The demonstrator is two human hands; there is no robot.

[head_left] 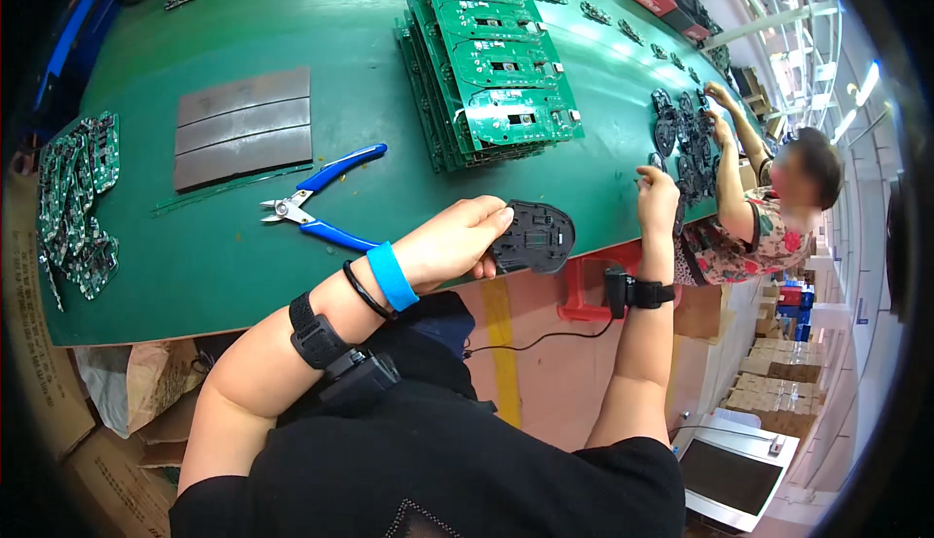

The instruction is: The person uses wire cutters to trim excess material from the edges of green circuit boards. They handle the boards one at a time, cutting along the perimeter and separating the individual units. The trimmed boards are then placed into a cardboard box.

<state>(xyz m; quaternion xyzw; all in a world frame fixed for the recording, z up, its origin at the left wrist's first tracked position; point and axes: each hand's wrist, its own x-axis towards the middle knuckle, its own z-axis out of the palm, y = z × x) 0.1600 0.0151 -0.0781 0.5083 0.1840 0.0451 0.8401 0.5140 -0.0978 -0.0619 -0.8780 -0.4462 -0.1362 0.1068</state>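
Left hand [452,244] is gripping a black shell [533,238] at mid-frame; right hand [660,202] is hovering apart from it, right of centre.

The shell is showing its ribbed inner side at the table's [360,52] near edge; whether the right fingers are pinching anything, I cannot tell; the step in hand is seemingly steadying the shell while picking from the dark parts [693,163] at right; the next move is probably calling for a light fingertip pinch; blue-handled cutters [339,166] are lying left of centre; green circuit boards [506,61] are standing stacked at upper centre.
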